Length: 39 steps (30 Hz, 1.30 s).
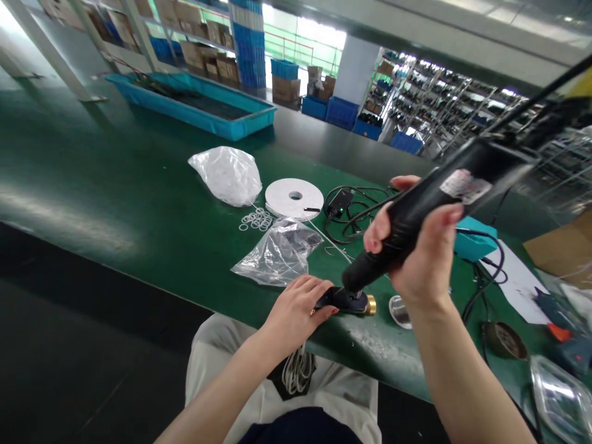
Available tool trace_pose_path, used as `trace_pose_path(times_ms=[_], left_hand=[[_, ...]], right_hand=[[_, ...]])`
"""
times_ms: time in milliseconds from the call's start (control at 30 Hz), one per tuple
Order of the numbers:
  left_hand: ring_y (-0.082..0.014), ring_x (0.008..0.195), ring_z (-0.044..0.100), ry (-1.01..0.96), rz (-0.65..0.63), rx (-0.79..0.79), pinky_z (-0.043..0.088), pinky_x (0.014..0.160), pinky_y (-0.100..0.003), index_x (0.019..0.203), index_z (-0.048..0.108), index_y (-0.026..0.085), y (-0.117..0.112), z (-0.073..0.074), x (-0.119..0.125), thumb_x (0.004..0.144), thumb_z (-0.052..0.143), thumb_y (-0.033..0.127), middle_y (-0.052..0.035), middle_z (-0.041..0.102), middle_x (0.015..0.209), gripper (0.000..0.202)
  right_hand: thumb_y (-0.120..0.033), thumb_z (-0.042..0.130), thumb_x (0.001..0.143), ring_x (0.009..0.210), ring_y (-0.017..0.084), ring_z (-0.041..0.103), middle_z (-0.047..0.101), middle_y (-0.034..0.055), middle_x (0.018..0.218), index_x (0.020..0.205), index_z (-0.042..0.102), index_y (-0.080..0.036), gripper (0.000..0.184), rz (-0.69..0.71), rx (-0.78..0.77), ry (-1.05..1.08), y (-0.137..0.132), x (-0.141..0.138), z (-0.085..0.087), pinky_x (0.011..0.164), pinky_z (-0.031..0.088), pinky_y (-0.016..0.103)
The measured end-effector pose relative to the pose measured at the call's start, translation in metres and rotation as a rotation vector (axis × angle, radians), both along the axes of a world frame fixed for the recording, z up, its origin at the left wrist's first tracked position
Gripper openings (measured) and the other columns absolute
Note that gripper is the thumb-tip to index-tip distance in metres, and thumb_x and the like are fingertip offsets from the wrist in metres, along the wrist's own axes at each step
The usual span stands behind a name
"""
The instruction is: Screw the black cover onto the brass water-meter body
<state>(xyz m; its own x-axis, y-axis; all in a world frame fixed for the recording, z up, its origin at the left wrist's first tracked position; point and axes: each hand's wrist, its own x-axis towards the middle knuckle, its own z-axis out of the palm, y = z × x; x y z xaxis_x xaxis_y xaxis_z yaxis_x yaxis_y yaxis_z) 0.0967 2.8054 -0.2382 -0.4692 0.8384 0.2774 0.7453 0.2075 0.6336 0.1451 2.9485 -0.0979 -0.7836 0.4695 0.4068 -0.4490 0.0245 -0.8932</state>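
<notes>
My right hand (419, 246) is wrapped round a black electric screwdriver (439, 197), tilted with its tip down on a small black part with a brass end (354, 302). That part lies on the green table (115, 185) near its front edge. My left hand (296, 308) rests on the part's left end, fingers curled over it, pinning it to the table. A cable runs up from the screwdriver's rear toward the upper right.
Behind the part lie a clear bag of black pieces (280, 253), a white tape roll (294, 197), small white rings (256, 219), a white bag (227, 174) and a black adapter with cables (342, 203). A teal box (474, 242), paper, glue gun (557, 317) and clear tray (562, 388) sit right. A blue bin (194, 102) stands far back.
</notes>
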Motion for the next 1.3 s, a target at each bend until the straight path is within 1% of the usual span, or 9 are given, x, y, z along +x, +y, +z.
trace_pose_path(times_ms=[67,133,433,600,733,867,967,1100,1300], left_hand=[[-0.0217,0.102,0.053,-0.016,-0.001,-0.016,0.043,0.094,-0.04,0.112,0.056,0.021,0.0,0.004,0.0,0.085,0.062,0.032,-0.0042,0.062,0.106,0.03],[-0.0219,0.102,0.053,-0.029,0.002,-0.029,0.043,0.094,-0.04,0.11,0.057,0.02,0.0,0.007,0.001,0.084,0.064,0.029,-0.0043,0.062,0.106,0.028],[-0.0227,0.102,0.053,-0.009,0.011,-0.012,0.044,0.094,-0.041,0.111,0.057,0.018,0.001,0.004,0.0,0.083,0.065,0.029,-0.0051,0.062,0.107,0.031],[-0.0231,0.102,0.053,-0.024,0.004,-0.016,0.043,0.094,-0.041,0.112,0.056,0.019,0.002,0.003,0.0,0.084,0.064,0.028,-0.005,0.062,0.107,0.031],[-0.023,0.1,0.054,-0.048,0.01,-0.002,0.045,0.092,-0.04,0.11,0.057,0.02,0.003,0.007,0.0,0.083,0.064,0.027,-0.0047,0.062,0.106,0.028],[-0.0231,0.101,0.055,-0.049,0.005,0.011,0.046,0.091,-0.04,0.109,0.057,0.02,0.003,0.007,0.0,0.084,0.064,0.027,-0.0052,0.062,0.106,0.027],[-0.0228,0.1,0.054,-0.044,-0.003,0.013,0.045,0.091,-0.04,0.11,0.056,0.02,0.002,0.005,0.0,0.085,0.062,0.028,-0.0052,0.062,0.106,0.027],[-0.0227,0.1,0.053,-0.037,-0.013,0.012,0.044,0.09,-0.039,0.111,0.054,0.02,0.001,0.003,0.0,0.087,0.06,0.03,-0.0053,0.061,0.106,0.027],[-0.0229,0.099,0.053,-0.036,-0.016,-0.004,0.043,0.09,-0.039,0.111,0.054,0.02,0.002,0.002,-0.002,0.086,0.061,0.03,-0.0048,0.061,0.105,0.028]], right_hand=[[-0.071,0.037,0.079,0.048,0.013,0.047,0.05,-0.0014,0.06,0.11,0.054,-0.025,0.058,-0.023,-0.047,0.02,0.01,0.012,0.008,0.047,0.039,0.029],[-0.067,0.027,0.084,0.05,0.015,0.048,0.051,0.0009,0.062,0.115,0.054,-0.023,0.061,-0.035,-0.072,0.005,0.018,0.023,0.015,0.049,0.04,0.03],[-0.079,0.024,0.076,0.04,0.012,0.04,0.043,-0.0027,0.049,0.094,0.061,-0.022,0.071,-0.177,-0.097,0.028,0.025,0.03,0.007,0.04,0.033,0.025],[-0.067,0.029,0.083,0.05,0.013,0.046,0.051,0.0004,0.062,0.11,0.058,-0.022,0.059,-0.173,-0.117,0.076,0.022,0.032,0.008,0.049,0.04,0.028],[-0.068,0.028,0.082,0.042,0.013,0.042,0.046,-0.0014,0.052,0.103,0.06,-0.021,0.06,-0.122,-0.08,0.044,0.023,0.033,0.01,0.041,0.034,0.027],[-0.073,0.028,0.078,0.039,0.013,0.042,0.045,-0.0023,0.051,0.094,0.06,-0.021,0.063,-0.192,-0.077,0.046,0.022,0.031,0.007,0.038,0.033,0.027],[-0.073,0.039,0.075,0.039,0.011,0.04,0.044,-0.0042,0.051,0.089,0.057,-0.022,0.056,-0.222,-0.087,0.091,0.019,0.03,0.003,0.038,0.032,0.025],[-0.061,0.061,0.07,0.04,0.009,0.042,0.047,-0.0058,0.052,0.089,0.054,-0.023,0.043,-0.219,-0.089,0.121,0.017,0.029,0.0,0.04,0.032,0.023],[-0.056,0.065,0.069,0.041,0.01,0.044,0.05,-0.0053,0.053,0.089,0.054,-0.021,0.041,-0.202,-0.074,0.113,0.016,0.03,-0.003,0.04,0.033,0.024]])
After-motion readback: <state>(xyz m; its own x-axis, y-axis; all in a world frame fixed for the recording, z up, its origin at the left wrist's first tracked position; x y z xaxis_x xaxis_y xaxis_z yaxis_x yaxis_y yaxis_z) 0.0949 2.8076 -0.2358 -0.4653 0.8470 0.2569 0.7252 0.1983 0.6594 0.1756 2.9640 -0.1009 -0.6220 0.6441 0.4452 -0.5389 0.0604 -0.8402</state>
